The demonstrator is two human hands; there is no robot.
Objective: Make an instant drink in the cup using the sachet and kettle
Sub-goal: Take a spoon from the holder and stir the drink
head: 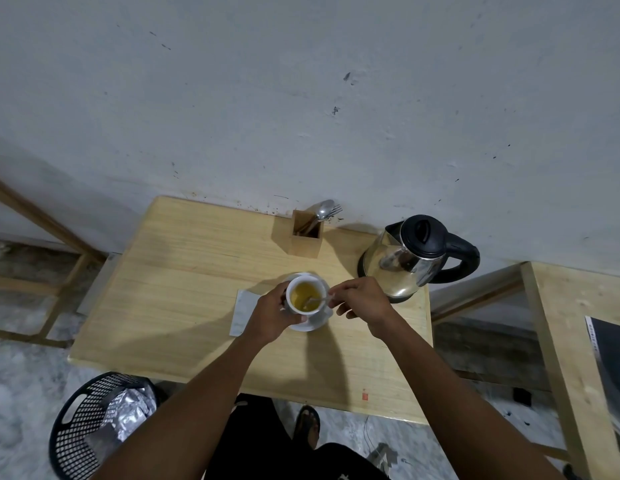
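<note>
A white cup [305, 281] holding yellow liquid stands on a white saucer [319, 320] in the middle of the wooden table [184, 271]. My left hand [271, 315] wraps around the cup's left side. My right hand [362, 299] pinches the handle of a small spoon [315, 300] whose bowl dips into the liquid. A steel kettle [407, 258] with a black lid and handle stands to the right of the cup, close behind my right hand. A white napkin or sachet [244, 308] lies flat left of the saucer, partly under my left hand.
A wooden cutlery holder [305, 237] with a spoon and fork stands at the table's back edge by the wall. A black mesh bin [90, 420] with silvery wrappers sits on the floor at lower left. Another wooden table [561, 323] is at the right.
</note>
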